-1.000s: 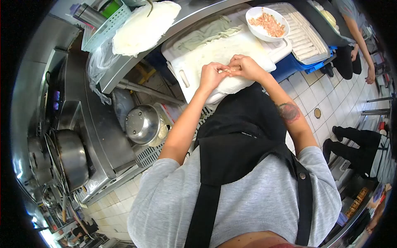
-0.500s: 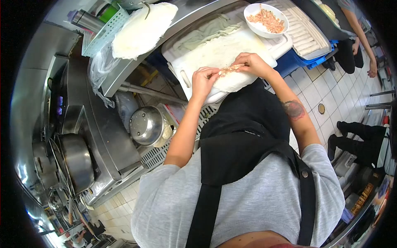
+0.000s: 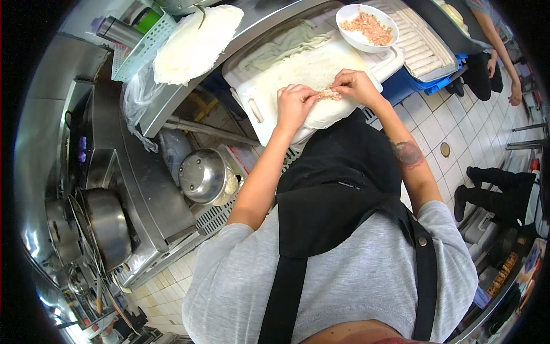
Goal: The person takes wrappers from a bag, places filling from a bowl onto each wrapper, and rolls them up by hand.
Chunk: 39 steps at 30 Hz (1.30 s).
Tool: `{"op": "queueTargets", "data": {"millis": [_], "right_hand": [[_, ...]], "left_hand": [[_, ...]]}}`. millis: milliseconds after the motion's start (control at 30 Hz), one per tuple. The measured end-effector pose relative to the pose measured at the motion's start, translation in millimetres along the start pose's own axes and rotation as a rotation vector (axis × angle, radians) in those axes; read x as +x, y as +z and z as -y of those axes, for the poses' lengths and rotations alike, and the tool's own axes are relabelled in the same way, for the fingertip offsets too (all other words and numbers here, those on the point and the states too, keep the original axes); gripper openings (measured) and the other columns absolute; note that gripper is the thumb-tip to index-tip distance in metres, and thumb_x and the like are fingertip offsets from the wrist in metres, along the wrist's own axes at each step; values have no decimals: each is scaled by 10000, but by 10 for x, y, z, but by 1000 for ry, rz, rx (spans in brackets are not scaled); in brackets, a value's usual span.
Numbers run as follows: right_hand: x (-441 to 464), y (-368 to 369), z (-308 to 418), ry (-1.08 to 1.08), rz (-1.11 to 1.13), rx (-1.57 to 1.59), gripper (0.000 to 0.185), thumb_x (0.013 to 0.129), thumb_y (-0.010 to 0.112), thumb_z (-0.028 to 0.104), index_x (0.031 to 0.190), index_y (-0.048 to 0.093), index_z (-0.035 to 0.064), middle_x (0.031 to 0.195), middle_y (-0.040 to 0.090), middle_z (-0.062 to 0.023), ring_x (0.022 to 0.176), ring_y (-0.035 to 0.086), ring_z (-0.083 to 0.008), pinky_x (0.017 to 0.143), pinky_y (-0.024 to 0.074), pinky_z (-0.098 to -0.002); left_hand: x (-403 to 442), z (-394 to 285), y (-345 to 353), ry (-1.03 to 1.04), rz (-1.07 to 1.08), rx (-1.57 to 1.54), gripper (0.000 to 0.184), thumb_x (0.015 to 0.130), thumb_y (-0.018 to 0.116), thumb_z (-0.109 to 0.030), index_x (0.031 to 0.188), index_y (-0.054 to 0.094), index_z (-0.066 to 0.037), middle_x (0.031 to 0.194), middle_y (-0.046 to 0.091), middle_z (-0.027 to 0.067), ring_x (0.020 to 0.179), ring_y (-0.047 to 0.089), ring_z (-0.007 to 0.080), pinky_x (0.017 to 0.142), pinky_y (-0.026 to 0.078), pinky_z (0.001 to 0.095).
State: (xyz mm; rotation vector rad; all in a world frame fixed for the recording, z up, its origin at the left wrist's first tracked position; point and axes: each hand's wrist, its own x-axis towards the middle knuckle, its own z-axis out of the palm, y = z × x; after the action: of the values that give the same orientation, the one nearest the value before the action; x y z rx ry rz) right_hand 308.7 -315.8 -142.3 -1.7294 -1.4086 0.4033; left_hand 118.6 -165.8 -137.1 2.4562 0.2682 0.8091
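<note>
A round white wrapper sheet [image 3: 326, 116] lies on the white cutting board [image 3: 264, 131], near its front edge. Across the sheet runs a short strip of orange-pink filling [image 3: 329, 95]. My left hand [image 3: 296, 105] pinches at the strip's left end, fingers closed. At its right end my right hand [image 3: 353, 87] has its fingers pressed together on the filling. A white bowl [image 3: 356, 40] with more of this filling stands behind the board at the right. A folded pale green cloth [image 3: 283, 47] lies at the board's back.
A tray [image 3: 452, 73] of white rolls is at the back right. A stack of wrapper sheets [image 3: 197, 46] lies at the back left beside a mint basket [image 3: 153, 35]. Metal pots [image 3: 106, 229] stand left. Another person's arm [image 3: 498, 49] shows at the upper right.
Both hands first moved apart along the filling, uncovering more of it, then came slightly closer together. The view has shifted slightly.
</note>
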Motion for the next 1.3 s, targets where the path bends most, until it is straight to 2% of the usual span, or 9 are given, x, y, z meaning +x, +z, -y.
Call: {"op": "queueTargets", "data": {"millis": [133, 233, 333, 433, 533, 633, 833, 1033, 1300], "right_hand": [[16, -54, -85, 33, 58, -21, 216, 781, 745, 79, 990, 732, 26, 945, 684, -84, 830, 650, -177, 771, 521, -286], [27, -103, -90, 113, 144, 346, 324, 793, 744, 64, 1109, 684, 25, 1029, 659, -52, 880, 629, -138, 797, 515, -282], [-6, -124, 148, 21, 123, 224, 445, 763, 764, 77, 1192, 650, 40, 1066, 649, -57, 885, 629, -168, 819, 517, -297], [91, -139, 90, -291, 188, -206, 438, 748, 769, 74, 1174, 672, 44, 1058, 653, -67, 896, 630, -215, 833, 516, -319], [154, -136, -6, -34, 331, -117, 432, 724, 781, 70, 1146, 691, 53, 1066, 651, -78, 942, 628, -244, 858, 508, -333], [156, -134, -100, -22, 300, -87, 403, 699, 817, 128, 1081, 707, 60, 1026, 657, -77, 902, 643, -256, 800, 518, -365], [27, -242, -8, -183, 193, -99, 339, 718, 802, 100, 1049, 734, 76, 985, 667, -76, 838, 652, -242, 756, 528, -345], [129, -245, -175, 1, 293, -90, 452, 695, 800, 35, 1137, 708, 61, 1007, 666, -67, 915, 646, -213, 827, 526, -331], [-135, -355, -86, 103, -15, 6, 247, 716, 799, 45, 959, 756, 32, 889, 715, -87, 767, 664, -158, 706, 538, -304]], "left_hand": [[-14, 63, -7, -145, 60, 3, 93, 772, 771, -150, 812, 778, -66, 844, 740, 78, 830, 667, 264, 787, 514, 379], [-91, 130, -10, -169, 47, -99, 170, 742, 788, -197, 859, 778, -74, 893, 735, 80, 896, 654, 266, 782, 502, 398], [-126, 77, -50, -51, 48, -13, 287, 722, 803, -202, 974, 768, -70, 927, 732, 101, 906, 658, 279, 813, 489, 398], [-35, -57, -23, -16, 64, 103, 421, 702, 831, -246, 1071, 744, -63, 918, 742, 107, 885, 682, 274, 850, 484, 403], [74, -185, 124, -28, 179, 83, 392, 703, 826, -233, 1055, 749, -82, 915, 742, 104, 888, 686, 268, 861, 466, 415], [150, -303, 249, -55, 181, 110, 362, 699, 821, -215, 1033, 752, -94, 906, 739, 109, 874, 688, 265, 839, 465, 409], [250, -296, 334, -91, 146, 69, 345, 679, 813, -138, 1016, 767, -84, 877, 729, 167, 814, 706, 321, 795, 547, 404], [292, -357, 440, -145, 116, 37, 284, 701, 808, -144, 975, 775, -75, 857, 726, 172, 796, 713, 319, 770, 558, 395], [320, -348, 519, -115, 103, -41, 222, 757, 789, -158, 963, 777, -78, 832, 723, 177, 776, 715, 314, 753, 560, 397]]}}
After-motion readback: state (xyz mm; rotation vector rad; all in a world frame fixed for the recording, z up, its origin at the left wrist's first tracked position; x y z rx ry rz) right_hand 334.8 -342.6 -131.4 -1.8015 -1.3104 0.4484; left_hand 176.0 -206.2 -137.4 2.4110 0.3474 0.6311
